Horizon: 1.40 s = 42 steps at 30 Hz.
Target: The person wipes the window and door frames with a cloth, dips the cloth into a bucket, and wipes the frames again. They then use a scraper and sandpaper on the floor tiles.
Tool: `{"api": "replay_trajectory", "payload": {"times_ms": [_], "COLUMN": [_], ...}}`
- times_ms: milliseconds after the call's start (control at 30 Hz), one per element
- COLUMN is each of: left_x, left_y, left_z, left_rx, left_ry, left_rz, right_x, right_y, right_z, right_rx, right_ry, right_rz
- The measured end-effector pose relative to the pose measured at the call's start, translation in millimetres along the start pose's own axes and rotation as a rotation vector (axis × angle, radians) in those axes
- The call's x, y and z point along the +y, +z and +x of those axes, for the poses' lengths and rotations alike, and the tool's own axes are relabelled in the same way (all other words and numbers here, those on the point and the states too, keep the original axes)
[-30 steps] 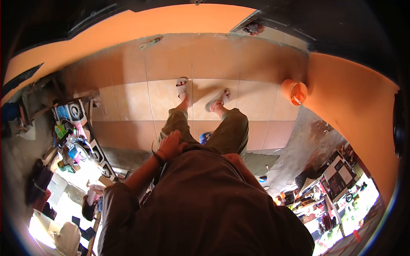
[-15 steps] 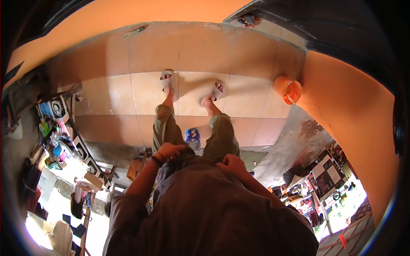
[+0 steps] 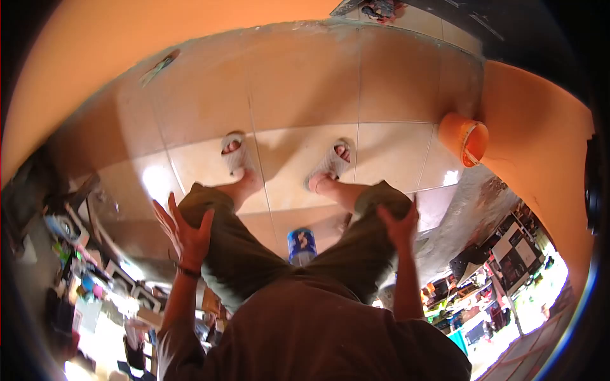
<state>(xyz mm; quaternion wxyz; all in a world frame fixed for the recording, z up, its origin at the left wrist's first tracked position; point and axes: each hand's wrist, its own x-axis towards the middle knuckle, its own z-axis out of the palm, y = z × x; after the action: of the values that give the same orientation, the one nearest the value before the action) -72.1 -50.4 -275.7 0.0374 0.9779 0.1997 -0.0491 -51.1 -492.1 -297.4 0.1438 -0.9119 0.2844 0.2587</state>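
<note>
My left hand (image 3: 190,235) is open beside my left knee, its fingers spread and pointing forward, with nothing in it. A dark band circles that wrist. At my right knee, my right hand (image 3: 400,225) is open too, thumb and fingers apart, near or against the green trousers (image 3: 235,254); contact is hard to tell. My knees are bent and apart. Between my thighs shows a blue container (image 3: 301,244) with a pale lower part, partly hidden by my body. My feet, in light slippers (image 3: 330,164), stand on the tiled floor (image 3: 305,82).
An orange bucket (image 3: 464,140) stands by the orange wall at right. A small greenish object (image 3: 159,68) lies near the far wall, and a dark bundle (image 3: 381,9) sits at the doorway. Cluttered goods (image 3: 95,273) fill the left; more stand behind at right.
Both hands have moved from my lap outward to my knees, and their fingers have opened. My knees have bent and spread, and my view has come lower.
</note>
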Motion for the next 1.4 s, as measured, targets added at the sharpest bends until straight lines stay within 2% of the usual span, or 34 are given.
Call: {"api": "replay_trajectory", "payload": {"times_ms": [33, 67, 100, 133, 167, 233, 300, 333, 400, 433, 500, 533, 600, 633, 667, 700, 733, 800, 833, 867, 900, 933, 967, 1000, 1100, 1133, 1167, 1200, 1233, 1267, 1300, 1333, 1367, 1400], "left_x": [-3.4, -7.6, -10.0, -12.2, -14.8, -19.6, -20.3, -18.1, -15.8, -19.1, -28.6, -35.7, -54.5, -65.9, -78.7, -92.4, -101.3, -113.1, -116.2, -121.6, -128.0, -144.7, -165.5, -176.4, -178.3, -181.4, -179.9, -169.9, -159.0, -153.5, -158.0, -162.5, -163.2, -161.2], "left_y": [9.2, 13.6, 20.1, 26.6, 32.0, 47.0, 61.4, 67.0, 74.5, 78.8, 84.9, 85.3, 85.3, 88.0, 94.0, 99.5, 108.8, 130.1, 143.9, 155.8, 171.0, 195.1, 223.1, 241.5, 257.6, 277.6, 277.6, 274.1, 267.0, 264.3, 285.8, 311.8, 326.0, 337.5], "left_z": [10.3, 17.3, 23.4, 25.7, 25.6, 26.2, 27.4, 29.7, 37.1, 44.1, 59.6, 69.4, 87.8, 96.4, 106.6, 113.9, 117.7, 111.1, 113.0, 109.8, 110.2, 107.1, 99.8, 99.0, 135.8, 152.7, 180.5, 207.6, 234.1, 259.1, 283.0, 304.0, 321.4, 336.9], "left_rx": [0.009, -0.166, -0.33, -0.308, -0.246, -0.153, 0.033, 0.058, 0.095, 0.112, 0.074, 0.078, -0.207, -0.206, -0.38, -0.544, -0.618, -0.712, -0.712, -0.748, -0.782, -0.779, -0.671, -0.547, -0.431, -0.217, -0.179, -0.008, -0.015, -0.019, 0.165, 0.347, 0.369, 0.379], "left_ry": [0.014, -0.06, -0.136, -0.141, -0.155, -0.149, -0.105, -0.095, -0.135, -0.124, 0.035, 0.043, 0.104, 0.077, 0.065, 0.031, -0.005, -0.096, -0.091, -0.218, -0.317, -0.322, -0.11, 0.089, -0.202, -0.184, -0.155, -0.106, -0.157, -0.211, -0.093, 0.024, 0.026, 0.049], "left_rz": [-0.019, -0.225, -0.434, -0.453, -0.504, -0.562, -0.502, -0.51, -0.531, -0.533, -0.315, -0.316, -0.662, -0.653, -0.892, -1.125, -1.229, -1.419, -1.511, -1.526, -1.547, -1.555, -1.172, -0.788, -0.914, -1.033, -0.808, -0.788, -0.65, -0.51, -0.5, -0.482, -0.493, -0.336], "right_x": [-1.6, 24.7, 18.1, 9.7, -30.5, -91.8, -184.5, -220.7, -261.6, -281.1, -306.0, -305.2, -305.1, -296.1, -281.2, -248.5, -241.9, -179.3, -147.6, -115.5, -36.0, 18.0, 54.1, 72.0, 119.9, 95.9, -12.9, -78.9, -150.8, -199.9, -248.5, -278.5, -304.8, -327.3], "right_y": [1.9, 21.2, 24.4, 39.4, 51.7, 105.1, 135.1, 148.6, 202.8, 208.4, 208.6, 214.0, 231.7, 236.5, 234.6, 249.9, 234.3, 222.1, 211.0, 199.4, 197.5, 176.8, 156.9, 149.1, 133.3, 141.0, 140.5, 156.6, 172.7, 192.2, 203.3, 220.4, 240.9, 242.1], "right_z": [40.3, 90.2, 139.3, 191.4, 229.8, 324.2, 353.5, 364.7, 411.7, 403.1, 381.8, 386.8, 392.0, 389.3, 386.9, 415.8, 394.4, 401.3, 400.6, 384.0, 415.6, 416.6, 409.2, 404.0, 378.7, 373.1, 295.5, 254.2, 209.2, 173.5, 134.1, 98.8, 54.4, 30.4], "right_rx": [-0.054, 0.088, 0.145, 0.284, 0.282, 0.11, 0.064, 0.032, 0.138, 0.156, 0.076, 0.082, 0.1, 0.143, 0.177, 0.349, 0.271, 0.295, 0.285, 0.293, 0.412, 0.08, -0.251, -0.241, -0.717, -0.673, -0.355, -0.29, -0.333, -0.421, -0.567, -0.842, -0.889, -1.26], "right_ry": [0.245, 0.143, 0.016, -0.299, -0.501, -0.789, -0.848, -0.861, -0.946, -0.949, -0.823, -0.82, -0.721, -0.739, -0.763, -0.941, -0.866, -1.156, -1.166, -0.894, -0.869, -0.58, -0.253, -0.246, -0.251, -0.307, -0.398, -0.495, -0.565, -0.624, -0.707, -0.671, -0.767, -0.746], "right_rz": [-0.038, -0.064, -0.261, -0.447, -0.424, -0.374, -0.352, -0.321, -0.316, -0.306, -0.517, -0.513, -0.518, -0.492, -0.462, -0.504, -0.444, -0.385, -0.278, -0.395, -0.515, -0.819, -1.095, -1.108, -1.439, -1.355, -0.873, -0.383, -0.097, 0.205, 0.401, 0.783, 0.551, 0.844]}}
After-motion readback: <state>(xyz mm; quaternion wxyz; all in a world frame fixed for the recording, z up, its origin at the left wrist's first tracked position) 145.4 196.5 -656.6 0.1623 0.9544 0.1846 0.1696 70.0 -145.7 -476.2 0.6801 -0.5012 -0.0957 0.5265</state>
